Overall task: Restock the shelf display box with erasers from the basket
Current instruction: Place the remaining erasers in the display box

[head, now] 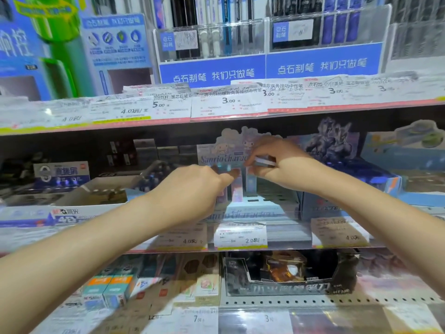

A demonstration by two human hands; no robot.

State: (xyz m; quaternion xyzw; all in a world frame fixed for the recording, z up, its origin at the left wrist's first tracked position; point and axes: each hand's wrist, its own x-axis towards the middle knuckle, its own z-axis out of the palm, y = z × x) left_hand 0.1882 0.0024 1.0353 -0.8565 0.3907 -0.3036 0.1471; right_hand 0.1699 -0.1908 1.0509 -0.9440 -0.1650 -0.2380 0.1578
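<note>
Two hands (192, 186) (277, 162); one display box (252, 210); two upright erasers (237, 189) (251, 183).

HIDDEN: left hand (192, 189) covers the left part of the pale blue cardboard display box (243, 208), fingertips out of sight | pale wrapped eraser (265, 162) in right hand (279, 165) mostly covered by fingers | BLURRED: white paper price labels (240, 235), small print unreadable | CUT OFF: both forearms at frame edges

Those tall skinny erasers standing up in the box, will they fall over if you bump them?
Probably. The standing erasers are tall and narrow, so a nudge from the left hand touching them could tip them. The display box looks half empty, leaving room to topple. The one pinched in the right hand seems light and stiff.
</note>
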